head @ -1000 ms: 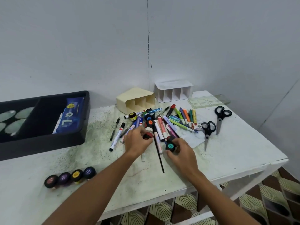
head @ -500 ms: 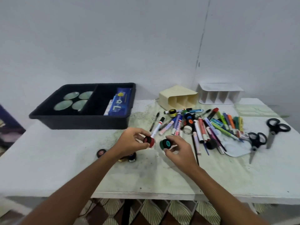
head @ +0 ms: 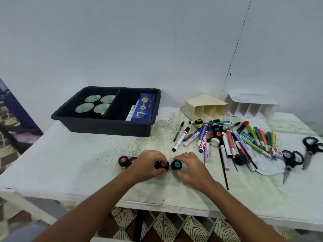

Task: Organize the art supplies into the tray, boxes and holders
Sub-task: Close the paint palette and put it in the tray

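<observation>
A pale wall stood behind a worn, speckled white counter (head: 73, 165). Near its front edge, the left hand (head: 148, 165) curled its fingers round a small red-capped jar (head: 163, 165), and the right hand (head: 189, 167) gripped a teal-capped jar (head: 176, 165) in the same way; both jars sat on or just above the counter, nearly touching each other. Just beside the left hand stood two more dark jars (head: 127, 161), so the pair was probably being lined up with them, gathering the paints in one spot before they went into a container. Farther right lay the unsorted heap of markers (head: 202, 137), with a thin black brush (head: 223, 168) and two pairs of scissors (head: 291, 161) at its edge. Behind the heap, a cream holder (head: 204, 109) lay on its side with its slots facing forward, beside a white holder (head: 250, 107). At back left, the black tray (head: 111, 127) held four round dishes (head: 95, 103) in one compartment and a blue pouch (head: 143, 109) in the other, well apart from the jars. Most of the sorting looked undone.
</observation>
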Motion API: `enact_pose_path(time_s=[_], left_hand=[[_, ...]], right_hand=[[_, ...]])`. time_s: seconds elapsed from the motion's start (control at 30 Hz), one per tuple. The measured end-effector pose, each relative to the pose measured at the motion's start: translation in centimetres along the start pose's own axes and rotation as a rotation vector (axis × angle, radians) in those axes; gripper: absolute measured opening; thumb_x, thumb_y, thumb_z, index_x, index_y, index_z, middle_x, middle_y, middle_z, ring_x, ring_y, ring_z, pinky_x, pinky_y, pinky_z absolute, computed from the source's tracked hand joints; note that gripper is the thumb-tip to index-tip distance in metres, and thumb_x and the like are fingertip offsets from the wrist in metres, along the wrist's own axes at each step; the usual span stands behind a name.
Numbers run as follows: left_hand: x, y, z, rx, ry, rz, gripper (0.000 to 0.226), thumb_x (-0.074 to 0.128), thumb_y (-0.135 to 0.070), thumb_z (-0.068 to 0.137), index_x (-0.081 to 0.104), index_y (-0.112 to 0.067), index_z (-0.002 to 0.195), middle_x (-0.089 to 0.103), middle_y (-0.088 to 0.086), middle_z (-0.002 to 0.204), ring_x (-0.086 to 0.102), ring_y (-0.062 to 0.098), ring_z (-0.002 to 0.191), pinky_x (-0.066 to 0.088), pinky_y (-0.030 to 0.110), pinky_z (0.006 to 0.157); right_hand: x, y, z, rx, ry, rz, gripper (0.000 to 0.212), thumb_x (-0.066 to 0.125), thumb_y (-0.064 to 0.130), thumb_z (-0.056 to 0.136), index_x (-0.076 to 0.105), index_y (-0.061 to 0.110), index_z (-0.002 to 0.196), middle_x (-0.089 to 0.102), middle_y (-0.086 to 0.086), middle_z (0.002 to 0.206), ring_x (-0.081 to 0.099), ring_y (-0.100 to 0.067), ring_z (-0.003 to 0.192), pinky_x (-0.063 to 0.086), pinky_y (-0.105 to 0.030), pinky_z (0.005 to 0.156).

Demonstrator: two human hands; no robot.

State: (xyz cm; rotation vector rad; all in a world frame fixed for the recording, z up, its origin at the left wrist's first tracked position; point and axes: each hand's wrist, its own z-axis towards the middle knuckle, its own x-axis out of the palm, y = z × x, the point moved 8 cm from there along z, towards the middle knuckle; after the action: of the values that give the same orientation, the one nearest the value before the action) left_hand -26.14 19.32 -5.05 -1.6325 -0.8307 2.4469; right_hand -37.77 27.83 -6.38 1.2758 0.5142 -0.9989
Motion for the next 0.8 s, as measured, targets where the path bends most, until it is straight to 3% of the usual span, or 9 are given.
enact_pose_path(time_s=[0.1, 0.27, 0.4, 0.57, 0.8], left_hand=[[0.5, 0.5, -0.2, -0.001, -0.029, 0.114, 0.026, 0.067, -0.033, 0.073, 0.077, -0.02, 0.094, 0.073, -0.01, 0.096, 0.059, 0.017, 0.093, 0.043, 0.04, 0.078], [0.9, -0.1, -0.4, 0.126, -0.14, 0.243, 0.017, 0.072, -0.028, 0.067, 0.076, -0.026, 0.083, 0.072, -0.017, 0.093, 0.043, 0.007, 0.085, 0.042, 0.035, 0.065], [1.3, 0.2, -0.6, 0.161, -0.161, 0.271, 0.016, 0.068, -0.032, 0.073, 0.076, -0.026, 0.086, 0.069, -0.011, 0.094, 0.048, 0.012, 0.09, 0.044, 0.034, 0.062], [1.9, 0.4, -1.5, 0.174, -0.23, 0.318, 0.024, 0.057, -0.034, 0.083, 0.076, -0.022, 0.091, 0.067, -0.011, 0.094, 0.053, 0.015, 0.088, 0.041, 0.031, 0.064], [1.9, 0.0, -2.5, 0.184, -0.299, 0.304, 0.019, 0.061, -0.03, 0.089, 0.073, -0.02, 0.099, 0.065, -0.007, 0.104, 0.059, 0.016, 0.094, 0.045, 0.034, 0.073]], right_hand=[[0.2, 0.6, 0.0, -0.013, 0.02, -0.066, 0.04, 0.067, 0.022, 0.081, 0.065, 0.014, 0.12, 0.059, 0.0, 0.107, 0.047, -0.018, 0.104, 0.046, -0.032, 0.084], [0.7, 1.0, 0.3, -0.001, 0.068, -0.165, 0.041, 0.064, 0.024, 0.085, 0.064, 0.016, 0.125, 0.053, -0.001, 0.109, 0.045, -0.019, 0.106, 0.044, -0.029, 0.082], [0.8, 1.6, 0.6, -0.014, 0.105, -0.239, 0.04, 0.059, 0.021, 0.086, 0.063, 0.015, 0.126, 0.051, -0.004, 0.112, 0.043, -0.022, 0.108, 0.036, -0.025, 0.079], [0.9, 2.4, 0.7, -0.088, 0.145, -0.336, 0.036, 0.052, 0.018, 0.081, 0.068, 0.009, 0.113, 0.054, -0.009, 0.106, 0.049, -0.029, 0.104, 0.043, -0.034, 0.079], [1.3, 2.7, 1.3, -0.052, 0.234, -0.372, 0.032, 0.052, 0.015, 0.088, 0.063, 0.009, 0.117, 0.051, -0.01, 0.112, 0.046, -0.027, 0.109, 0.042, -0.033, 0.086]])
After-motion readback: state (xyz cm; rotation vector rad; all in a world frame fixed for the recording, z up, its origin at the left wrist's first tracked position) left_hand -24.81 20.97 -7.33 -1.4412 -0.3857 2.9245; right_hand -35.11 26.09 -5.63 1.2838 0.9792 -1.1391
